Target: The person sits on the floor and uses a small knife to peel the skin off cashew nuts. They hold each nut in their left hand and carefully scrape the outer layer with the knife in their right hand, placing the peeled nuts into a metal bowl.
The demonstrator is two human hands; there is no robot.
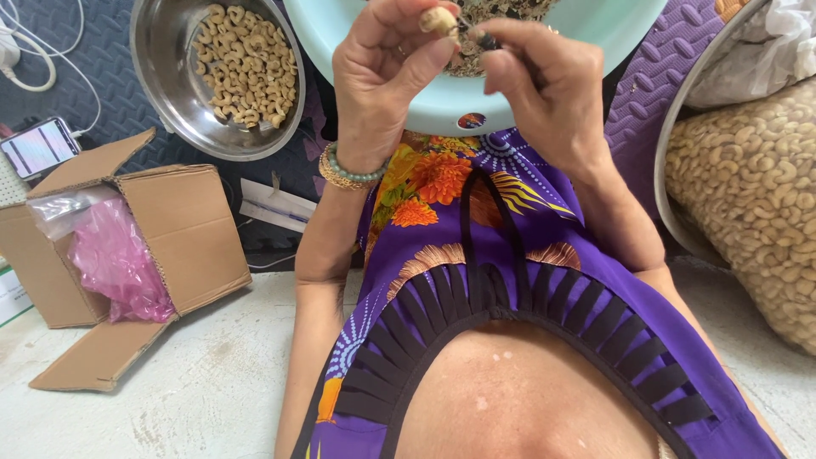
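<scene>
My left hand (pixel 387 76) pinches a pale cashew nut (pixel 439 20) between thumb and fingers, held above a light blue basin (pixel 425 98). Beaded bracelets circle that wrist. My right hand (pixel 540 89) grips a small dark tool (pixel 486 40) whose tip meets the nut. Inside the basin lies a heap of brownish husk scraps (pixel 501 10). Both hands hover over my lap, which is covered by a purple flowered dress (pixel 476 255).
A steel bowl (pixel 161 85) of peeled cashews stands at the upper left. A big container (pixel 680 153) heaped with cashews is on the right. An open cardboard box (pixel 178 221) with pink plastic sits left, a phone (pixel 38 146) beside it, on a dark mat (pixel 93 68).
</scene>
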